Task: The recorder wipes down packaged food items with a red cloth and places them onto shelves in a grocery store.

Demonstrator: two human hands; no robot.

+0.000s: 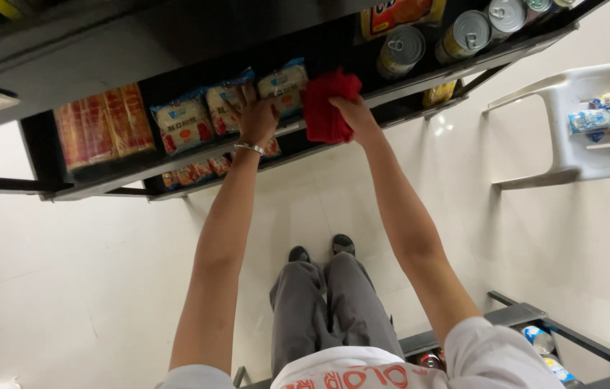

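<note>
Wiping a shelf edge with a red cloth

Gripping the red cloth (328,106) in my right hand (354,115), I am bunching its soft folds tight in my fingers and holding it against the front edge of the black metal shelf (103,176). My left hand (257,119) is resting just beside it, fingers spread over a clear packet of noodles (227,106), a thin bracelet (249,148) circling the wrist. More crinkly noodle packets (181,124) are lining the shelf to the left, then orange-red wrapped packs (105,126). Round, shiny tin cans (400,50) are standing on the shelf further right. Well apart on the pale tiled floor, a white plastic chair (571,122) is holding several packets (607,115).
</note>
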